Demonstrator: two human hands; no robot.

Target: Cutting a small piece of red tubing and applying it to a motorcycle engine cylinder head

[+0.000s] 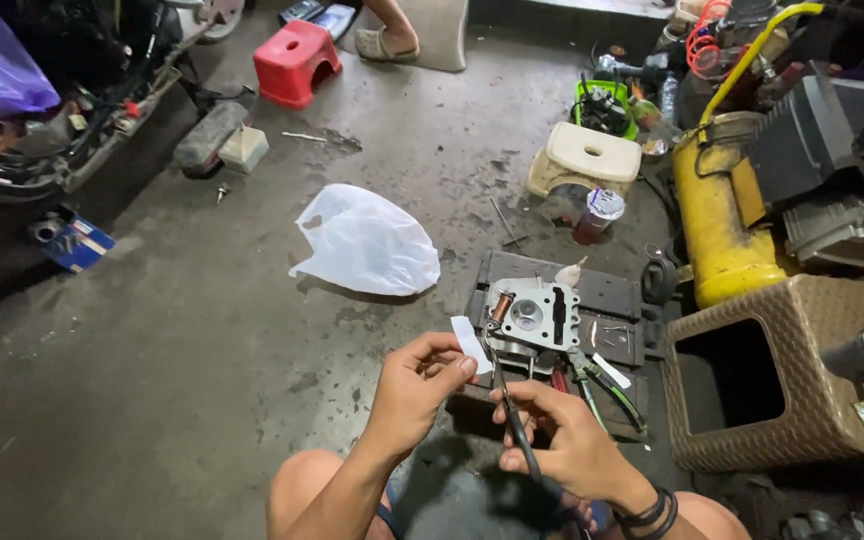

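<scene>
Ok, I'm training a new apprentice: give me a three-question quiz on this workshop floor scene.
1. True or false: the right hand holds a slim dark tool.
2. What does the left hand pinch? A) small white piece B) red stool C) plastic bag
3. What metal part lies just beyond the hands?

Key: 1 true; 2 A; 3 an engine cylinder head on a dark mat.

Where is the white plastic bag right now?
The white plastic bag lies on the concrete floor left of centre in the head view, just left of the metal engine part and beyond the left hand.
</scene>
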